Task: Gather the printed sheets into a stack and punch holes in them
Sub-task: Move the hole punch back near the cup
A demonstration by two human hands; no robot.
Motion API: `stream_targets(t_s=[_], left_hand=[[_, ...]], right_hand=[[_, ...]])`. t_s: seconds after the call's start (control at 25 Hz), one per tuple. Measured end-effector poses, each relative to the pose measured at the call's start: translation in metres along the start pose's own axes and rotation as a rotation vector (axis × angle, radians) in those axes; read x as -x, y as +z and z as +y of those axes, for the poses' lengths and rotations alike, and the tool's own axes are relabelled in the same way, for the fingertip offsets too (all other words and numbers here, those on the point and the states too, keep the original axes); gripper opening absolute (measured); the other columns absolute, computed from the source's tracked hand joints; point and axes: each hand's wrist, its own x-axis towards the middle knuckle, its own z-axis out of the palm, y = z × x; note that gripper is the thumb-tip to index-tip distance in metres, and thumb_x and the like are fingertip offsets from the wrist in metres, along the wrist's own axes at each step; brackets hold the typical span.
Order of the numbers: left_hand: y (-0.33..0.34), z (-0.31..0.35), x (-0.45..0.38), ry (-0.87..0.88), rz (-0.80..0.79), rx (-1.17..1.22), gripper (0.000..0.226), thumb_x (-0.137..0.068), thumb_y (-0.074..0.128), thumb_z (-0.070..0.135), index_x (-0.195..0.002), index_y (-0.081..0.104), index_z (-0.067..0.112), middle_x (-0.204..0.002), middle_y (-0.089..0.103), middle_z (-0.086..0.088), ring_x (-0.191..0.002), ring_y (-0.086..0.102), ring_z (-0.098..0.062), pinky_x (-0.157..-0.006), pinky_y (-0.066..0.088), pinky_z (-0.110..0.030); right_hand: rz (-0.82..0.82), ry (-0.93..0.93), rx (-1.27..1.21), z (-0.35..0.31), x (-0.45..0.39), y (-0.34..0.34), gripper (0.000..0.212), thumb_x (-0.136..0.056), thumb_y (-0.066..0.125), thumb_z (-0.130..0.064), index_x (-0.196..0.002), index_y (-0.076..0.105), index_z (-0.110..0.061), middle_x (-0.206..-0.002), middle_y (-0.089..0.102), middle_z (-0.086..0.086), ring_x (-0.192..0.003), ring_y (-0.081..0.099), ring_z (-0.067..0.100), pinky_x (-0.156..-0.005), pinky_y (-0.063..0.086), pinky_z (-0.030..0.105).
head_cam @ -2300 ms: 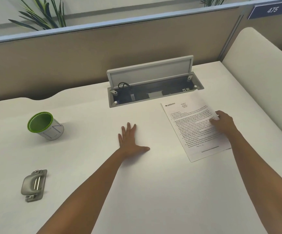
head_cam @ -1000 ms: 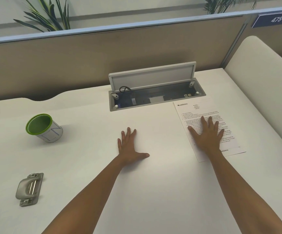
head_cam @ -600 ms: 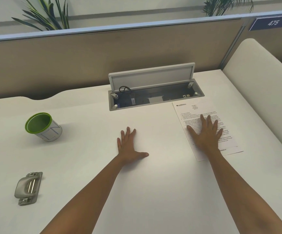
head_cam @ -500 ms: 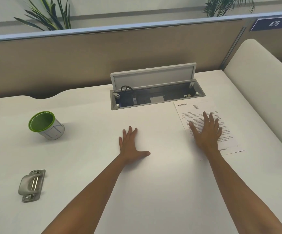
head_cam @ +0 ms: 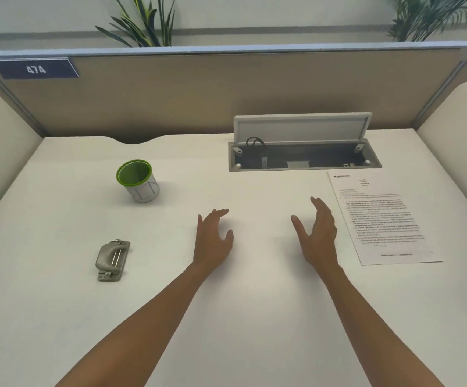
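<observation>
While both hands sit over the bare middle of the desk (head_cam: 254, 317), neither has hold of anything. Left hand (head_cam: 212, 237): palm down, fingers loosely spread and a bit curled, tips pointing up-right; can't tell if it touches the surface or sits just above it. Right hand (head_cam: 317, 233): turned on edge, palm facing left, fingers (head_cam: 320, 206) straight and together, thumb splayed out to the left. Fully open, empty.

Sheet (head_cam: 383, 216): flat on the desk just right of the right hand, apart from it (narrow strip of desk shows between the hand's outer edge and the paper's left edge). Printed side up, text too small to read, slightly rotated so its bottom swings right. Only one sheet face is visible; can't tell if more lie under it. Its top edge is just below the right end of the cable tray (head_cam: 305, 159), whose lid (head_cam: 302, 128) stands propped open at the back. A black cable loop shows at the tray's left end.

Punch (head_cam: 112, 259): grey metal, on the desk well left of the left hand, nearer the front edge, well apart from the sheet. Cup (head_cam: 137, 180): green inside and on the rim, white outside, beyond the punch, looks tilted toward the camera.

Divider (head_cam: 226, 88) runs along the back of the desk, with a blue tag (head_cam: 35, 69) reading 474 at upper left. Plants (head_cam: 143, 23) behind it.
</observation>
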Motion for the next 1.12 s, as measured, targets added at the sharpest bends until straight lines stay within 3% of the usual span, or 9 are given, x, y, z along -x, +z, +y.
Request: stream_targets(t_s=[0.32,0.44,0.56,0.72,0.8,0.88,0.96,1.04,1.12], left_hand=[[-0.077,-0.046,0.055,-0.121,0.306,-0.034,0.039,-0.087,0.059,-0.001,-0.123,0.061,0.014,-0.122,0.059,0.010,-0.135,0.049,-0.023,-0.126,0.016,-0.038],[-0.111,-0.061,0.066,-0.185,0.434,-0.061,0.040,-0.084,0.063,-0.001,-0.121,0.062,0.013,-0.123,0.062,0.000,-0.123,0.054,-0.025,-0.113,0.038,-0.040],[-0.143,-0.077,0.073,-0.243,0.570,-0.128,0.041,-0.080,0.068,-0.002,-0.119,0.062,0.009,-0.120,0.061,-0.008,-0.111,0.059,-0.031,-0.102,0.045,-0.043],[-0.175,-0.099,0.076,-0.508,0.530,-0.103,0.065,-0.084,0.079,0.028,-0.137,0.050,0.003,-0.140,0.054,-0.012,-0.131,0.049,-0.032,-0.113,0.036,-0.046],[-0.181,-0.106,0.077,-0.581,0.486,-0.078,0.070,-0.083,0.079,0.038,-0.137,0.050,0.003,-0.137,0.058,-0.013,-0.128,0.052,-0.032,-0.111,0.039,-0.045],[-0.182,-0.108,0.077,-0.604,0.456,-0.072,0.053,-0.083,0.077,0.043,-0.118,0.062,0.006,-0.118,0.067,-0.011,-0.111,0.062,-0.032,-0.099,0.048,-0.047],[-0.184,-0.110,0.077,-0.618,0.448,-0.006,0.037,-0.083,0.077,0.043,-0.092,0.064,0.010,-0.094,0.067,-0.007,-0.088,0.065,-0.030,-0.077,0.054,-0.042],[-0.186,-0.112,0.077,-0.619,0.471,0.062,0.027,-0.085,0.076,0.034,-0.083,0.062,0.011,-0.080,0.063,-0.001,-0.074,0.063,-0.027,-0.058,0.048,-0.030],[-0.187,-0.113,0.075,-0.633,0.489,0.074,0.018,-0.085,0.075,0.025,-0.085,0.064,0.011,-0.077,0.063,0.001,-0.073,0.061,-0.026,-0.054,0.043,-0.026]], right_hand=[[-0.295,-0.132,-0.024,-0.069,0.072,0.092,0.060,-0.098,0.057,-0.046,-0.151,0.036,-0.026,-0.159,0.035,-0.008,-0.148,0.029,0.011,-0.123,0.023,0.041],[-0.405,-0.218,0.050,-0.093,0.096,0.124,0.064,-0.098,0.056,-0.048,-0.153,0.035,-0.023,-0.162,0.032,-0.005,-0.151,0.027,0.014,-0.124,0.020,0.038],[-0.477,-0.252,0.160,-0.108,0.117,0.149,0.069,-0.098,0.052,-0.054,-0.155,0.030,-0.022,-0.166,0.024,-0.003,-0.156,0.016,0.017,-0.127,0.008,0.037],[-0.569,-0.296,0.257,-0.121,0.137,0.174,0.081,-0.093,0.046,-0.065,-0.159,0.020,-0.025,-0.170,0.007,-0.004,-0.158,-0.003,0.017,-0.127,-0.008,0.041],[-0.573,-0.311,0.315,-0.120,0.140,0.180,0.086,-0.090,0.043,-0.070,-0.160,0.018,-0.026,-0.171,0.002,-0.005,-0.158,-0.008,0.018,-0.126,-0.012,0.041],[-0.562,-0.304,0.350,-0.118,0.140,0.183,0.090,-0.088,0.040,-0.075,-0.160,0.019,-0.027,-0.171,0.000,-0.008,-0.158,-0.010,0.016,-0.126,-0.013,0.040],[-0.554,-0.309,0.362,-0.117,0.140,0.184,0.092,-0.085,0.035,-0.079,-0.160,0.019,-0.027,-0.171,0.000,-0.009,-0.157,-0.010,0.014,-0.125,-0.014,0.037],[-0.547,-0.306,0.357,-0.116,0.140,0.185,0.094,-0.083,0.033,-0.082,-0.159,0.019,-0.029,-0.170,0.000,-0.012,-0.157,-0.009,0.012,-0.125,-0.014,0.037],[-0.548,-0.294,0.357,-0.116,0.140,0.185,0.096,-0.081,0.034,-0.084,-0.159,0.020,-0.031,-0.170,0.001,-0.013,-0.157,-0.009,0.011,-0.126,-0.013,0.036]])
